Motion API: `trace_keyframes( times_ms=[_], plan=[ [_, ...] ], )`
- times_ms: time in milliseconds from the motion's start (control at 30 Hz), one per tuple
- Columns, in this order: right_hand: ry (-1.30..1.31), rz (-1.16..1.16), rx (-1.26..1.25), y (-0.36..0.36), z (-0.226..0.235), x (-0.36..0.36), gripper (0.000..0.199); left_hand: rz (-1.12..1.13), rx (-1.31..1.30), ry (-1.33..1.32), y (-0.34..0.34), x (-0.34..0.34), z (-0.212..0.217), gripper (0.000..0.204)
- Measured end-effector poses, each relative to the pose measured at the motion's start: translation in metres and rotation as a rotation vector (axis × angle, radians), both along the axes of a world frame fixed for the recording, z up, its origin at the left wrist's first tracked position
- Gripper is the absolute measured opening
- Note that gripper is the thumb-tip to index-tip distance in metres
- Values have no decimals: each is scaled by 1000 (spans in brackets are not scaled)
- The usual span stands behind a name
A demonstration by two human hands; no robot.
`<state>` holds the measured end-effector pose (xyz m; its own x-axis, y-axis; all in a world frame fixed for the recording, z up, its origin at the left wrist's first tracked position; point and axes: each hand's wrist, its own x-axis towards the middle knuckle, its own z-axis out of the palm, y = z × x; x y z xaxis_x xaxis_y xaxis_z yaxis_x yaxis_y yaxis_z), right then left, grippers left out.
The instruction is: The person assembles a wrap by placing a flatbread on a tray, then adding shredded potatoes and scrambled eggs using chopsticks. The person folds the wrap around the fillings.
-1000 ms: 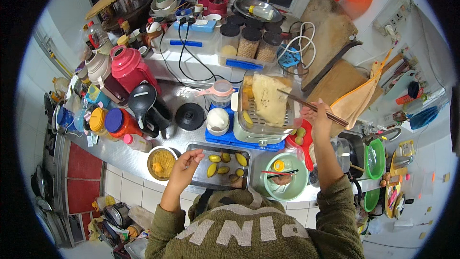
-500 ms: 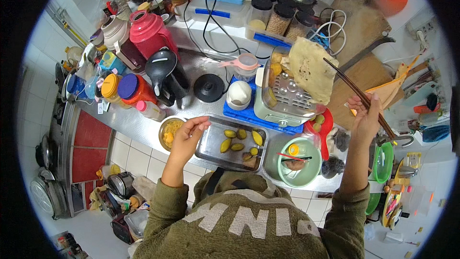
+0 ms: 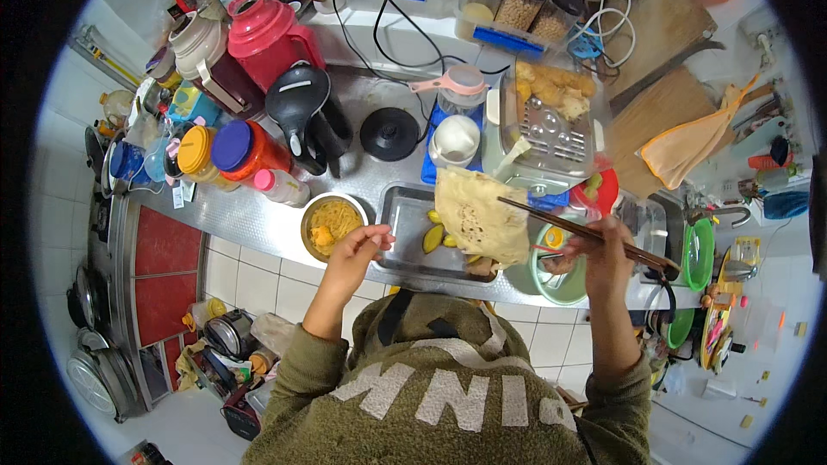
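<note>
My right hand [image 3: 605,254] is closed around a pair of dark chopsticks [image 3: 568,222]. From their tips hangs a thin, pale flatbread [image 3: 482,215], over the right part of a metal tray [image 3: 401,207]. Greenish-yellow cut pieces [image 3: 433,238] lie in this tray, partly hidden by the flatbread. My left hand [image 3: 357,250] holds nothing, its fingers loosely stretched out between the tray's left edge and a metal bowl [image 3: 303,222] of yellow shredded food. Behind the flatbread stands a pale green electric steamer [image 3: 508,159] with a clear body; yellow pieces show at its far end.
A light green basin [image 3: 558,293] sits right of the tray. A black kettle [image 3: 297,116], a black round lid [image 3: 389,133] and lidded jars [image 3: 245,155] stand at the left. Cords [image 3: 418,30] cross the back counter. Wooden boards [image 3: 680,133] and an orange cloth [image 3: 693,146] are at the right.
My right hand has brought the flatbread on the chopsticks from above the steamer toward me and left, over the tray. My left hand has shifted slightly right and nearer.
</note>
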<state>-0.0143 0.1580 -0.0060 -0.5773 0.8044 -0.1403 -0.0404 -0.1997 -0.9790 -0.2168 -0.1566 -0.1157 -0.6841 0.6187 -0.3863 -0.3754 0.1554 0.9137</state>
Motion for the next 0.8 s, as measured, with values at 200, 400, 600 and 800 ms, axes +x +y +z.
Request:
trace_keyframes(
  times_ms=[200, 400, 600, 800],
  plan=[
    [-162, 346, 337, -24, -51, -18, 29, -168, -13, -364, 3, -9, -52, 34],
    [-245, 668, 1076, -92, -163, 1, 10, -77, -190, -307, 13, -6, -97, 39],
    [-358, 503, 738, -127, -161, 19, 8, -201, -248, -223, 27, 2, -131, 44],
    [-372, 373, 497, -133, -137, 31, 23, -108, -227, -295, 48, 4, -133, 51]
  ],
)
